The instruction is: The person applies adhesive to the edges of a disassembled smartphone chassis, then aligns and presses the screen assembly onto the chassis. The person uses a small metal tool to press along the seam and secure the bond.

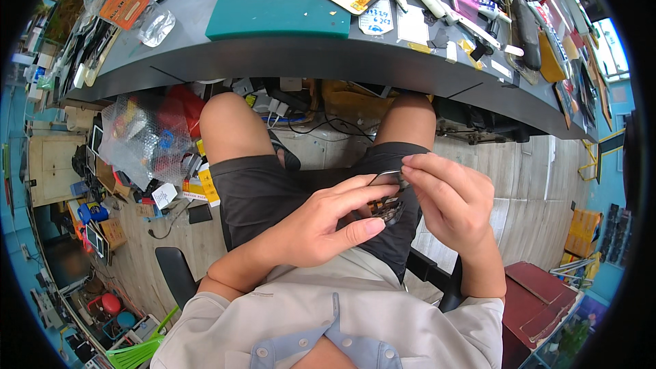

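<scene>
Above my lap, my left hand point(328, 222) is closed around a small opened electronic device point(386, 210) with a dark casing and gold-coloured inner parts. A thin grey plate point(387, 178) shows at its upper side, beside the left fingertips. My right hand point(451, 195) is closed in a pinch at the upper right of the device, thumb and fingertips pressed together near the plate's edge. What sits between those fingertips is too small to tell. My fingers cover much of the device.
A grey desk point(171, 61) curves ahead, bearing a green mat point(273, 14), papers, tools and phone parts. Bubble wrap point(140, 143) and boxes crowd the floor at left. Chair armrests point(175, 275) flank me. A dark red case point(540, 301) stands at lower right.
</scene>
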A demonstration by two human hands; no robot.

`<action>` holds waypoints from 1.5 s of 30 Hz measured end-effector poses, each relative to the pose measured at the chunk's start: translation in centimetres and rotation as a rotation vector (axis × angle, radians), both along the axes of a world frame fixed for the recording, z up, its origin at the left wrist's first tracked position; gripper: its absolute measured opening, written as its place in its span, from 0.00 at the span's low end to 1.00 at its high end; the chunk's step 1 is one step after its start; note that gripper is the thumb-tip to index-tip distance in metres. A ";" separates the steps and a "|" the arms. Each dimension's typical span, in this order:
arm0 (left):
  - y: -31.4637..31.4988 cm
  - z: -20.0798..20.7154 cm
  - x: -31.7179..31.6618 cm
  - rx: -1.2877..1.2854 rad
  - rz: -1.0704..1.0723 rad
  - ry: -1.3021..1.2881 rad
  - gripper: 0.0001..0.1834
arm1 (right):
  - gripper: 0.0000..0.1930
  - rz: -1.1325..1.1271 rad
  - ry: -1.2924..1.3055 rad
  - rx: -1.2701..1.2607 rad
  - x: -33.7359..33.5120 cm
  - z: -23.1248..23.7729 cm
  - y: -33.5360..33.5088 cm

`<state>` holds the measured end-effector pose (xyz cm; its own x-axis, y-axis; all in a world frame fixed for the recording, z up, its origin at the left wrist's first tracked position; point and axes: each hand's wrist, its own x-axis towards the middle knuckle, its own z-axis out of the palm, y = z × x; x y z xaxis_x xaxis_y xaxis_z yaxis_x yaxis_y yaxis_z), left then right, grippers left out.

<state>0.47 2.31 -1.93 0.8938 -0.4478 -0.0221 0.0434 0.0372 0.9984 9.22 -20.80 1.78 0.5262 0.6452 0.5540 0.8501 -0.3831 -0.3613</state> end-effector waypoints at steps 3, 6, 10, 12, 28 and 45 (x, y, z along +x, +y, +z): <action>0.0 0.0 -0.1 -0.008 0.006 0.009 0.33 | 0.14 -0.003 -0.006 0.001 -0.1 -0.1 0.0; 0.0 -0.1 0.0 -0.008 0.006 -0.013 0.33 | 0.14 -0.011 0.001 0.001 -0.2 0.0 0.0; -0.2 -0.3 0.0 -0.003 0.002 -0.036 0.33 | 0.13 -0.029 0.034 0.013 -0.3 -0.1 0.0; -0.3 -0.4 0.0 0.002 0.007 -0.042 0.33 | 0.13 -0.038 0.050 0.013 -0.3 -0.2 0.0; -0.8 -0.2 -0.1 0.074 -0.016 -0.017 0.31 | 0.10 -0.058 0.156 -0.081 -0.3 0.3 -0.6; -0.5 -0.6 0.0 0.054 -0.008 -0.052 0.32 | 0.12 -0.047 0.173 -0.047 -0.2 0.2 -0.4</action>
